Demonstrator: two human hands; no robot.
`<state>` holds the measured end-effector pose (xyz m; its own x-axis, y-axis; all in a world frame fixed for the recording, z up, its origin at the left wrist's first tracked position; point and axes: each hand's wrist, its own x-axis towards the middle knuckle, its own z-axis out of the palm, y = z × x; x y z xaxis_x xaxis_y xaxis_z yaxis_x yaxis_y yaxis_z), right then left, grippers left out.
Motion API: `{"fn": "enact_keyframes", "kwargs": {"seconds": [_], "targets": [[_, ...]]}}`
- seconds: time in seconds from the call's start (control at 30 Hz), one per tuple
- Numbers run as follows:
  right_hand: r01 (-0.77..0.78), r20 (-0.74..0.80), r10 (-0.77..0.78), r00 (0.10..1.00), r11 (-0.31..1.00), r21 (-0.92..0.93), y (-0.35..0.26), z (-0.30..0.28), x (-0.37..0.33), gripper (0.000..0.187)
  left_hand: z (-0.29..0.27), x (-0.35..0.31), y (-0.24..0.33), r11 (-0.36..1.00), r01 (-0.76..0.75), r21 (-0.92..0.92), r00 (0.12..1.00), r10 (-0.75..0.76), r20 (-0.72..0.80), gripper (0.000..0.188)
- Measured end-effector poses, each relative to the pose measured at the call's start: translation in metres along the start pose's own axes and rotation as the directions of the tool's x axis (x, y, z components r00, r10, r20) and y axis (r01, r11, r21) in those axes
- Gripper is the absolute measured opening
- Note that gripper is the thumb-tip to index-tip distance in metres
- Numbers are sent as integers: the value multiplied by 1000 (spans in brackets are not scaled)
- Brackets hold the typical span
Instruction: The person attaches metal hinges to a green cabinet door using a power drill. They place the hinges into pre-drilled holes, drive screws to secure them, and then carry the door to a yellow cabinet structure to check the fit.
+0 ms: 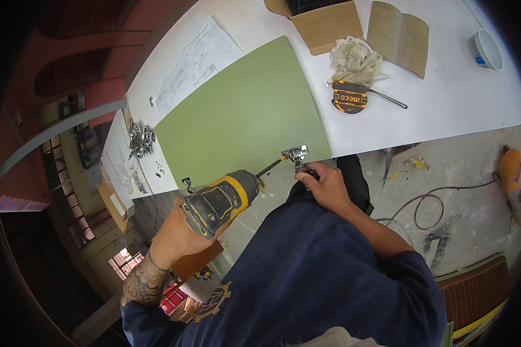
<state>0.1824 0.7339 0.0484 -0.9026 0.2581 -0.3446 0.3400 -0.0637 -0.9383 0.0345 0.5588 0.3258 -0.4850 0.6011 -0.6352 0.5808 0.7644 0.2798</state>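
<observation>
A yellow and black cordless drill [223, 199] is gripped in my left hand [178, 232], fingers wrapped round its handle. Its long bit [271, 167] reaches right, the tip at the edge of a metal cabinet hinge [297, 153]. That hinge sits on the near edge of a green panel [243, 110], its arm sticking out toward me. Closed on the arm are the thumb and fingers of my right hand [328, 186]. Farther left along the same edge, a second hinge [187, 183] is attached. Whether the bit is seated in a screw is too small to tell.
A pile of hinges [141, 139] lies left of the panel, with a printed drawing [200, 66] behind it. To the right are a tape measure [349, 97], a crumpled rag [356, 61], a cardboard box [327, 26] and a white tub [485, 50]. A cord [425, 196] crosses the floor.
</observation>
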Motion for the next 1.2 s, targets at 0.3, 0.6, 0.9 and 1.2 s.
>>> {"fn": "enact_keyframes", "kwargs": {"seconds": [0.3, 0.6, 0.9, 1.2], "targets": [[-98, 56, 96, 994, 995, 24, -8, -4, -1, 45, -2, 8, 12, 990, -3, -138, 1000, 1, -17, 27], [7, -9, -7, 1000, 1000, 15, -2, -1, -2, 44, 10, 1, 22, 943, 205, -263, 976, -218, -21, 29], [-22, 14, 22, 1000, 999, -50, -24, 1, -2, 41, 33, -26, 3, 906, 70, -418, 944, -195, -265, 34], [-212, 395, 529, 751, 760, -614, -116, -10, -23, 48, 130, -123, -115, 573, -143, -807, 775, -442, -452, 31]]}}
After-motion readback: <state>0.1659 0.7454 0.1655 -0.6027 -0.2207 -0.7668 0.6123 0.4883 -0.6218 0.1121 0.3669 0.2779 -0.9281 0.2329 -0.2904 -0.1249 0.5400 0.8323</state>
